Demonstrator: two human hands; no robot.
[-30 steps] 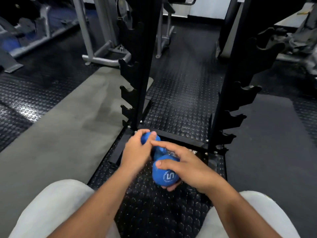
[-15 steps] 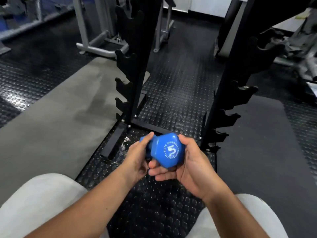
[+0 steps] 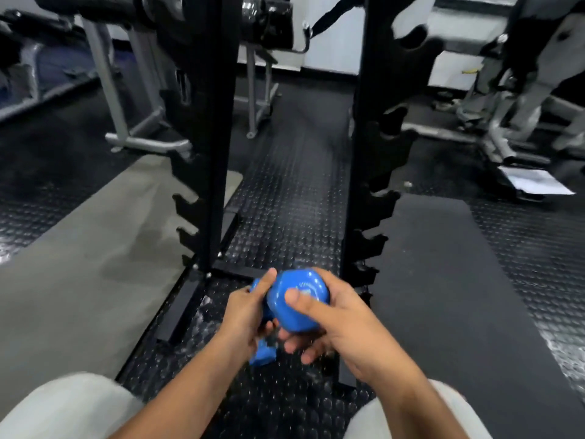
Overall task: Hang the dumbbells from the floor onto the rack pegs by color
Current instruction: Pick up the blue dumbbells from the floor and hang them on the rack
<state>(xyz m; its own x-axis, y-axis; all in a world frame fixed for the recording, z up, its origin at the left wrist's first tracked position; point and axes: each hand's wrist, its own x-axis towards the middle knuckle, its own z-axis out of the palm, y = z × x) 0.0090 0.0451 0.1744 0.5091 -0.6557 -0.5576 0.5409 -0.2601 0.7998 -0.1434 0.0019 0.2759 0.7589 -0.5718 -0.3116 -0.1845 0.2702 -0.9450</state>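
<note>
Left of the rack (image 3: 209,153), its pegs (image 3: 186,201) hang bare; before its base, the left hand (image 3: 243,315) and right hand (image 3: 335,318) are clamped together on one blue dumbbell (image 3: 296,304), lifted clear of the floor (image 3: 285,201); the right-side pegs are empty too; hanging seems wholly ahead.

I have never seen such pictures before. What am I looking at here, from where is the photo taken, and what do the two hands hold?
The picture comes from a camera worn on a person's head, looking forward and down, so you see that person's own arms and pale-clothed knees. There is no machine. The left hand and right hand together hold a blue dumbbell, with the fingers of the right hand wrapped over its near end. More blue shows below the hands; it is too blurred to identify. Ahead stands a black rack with notched pegs on two uprights. On the studded rubber floor lie a grey mat and a black mat.
</note>
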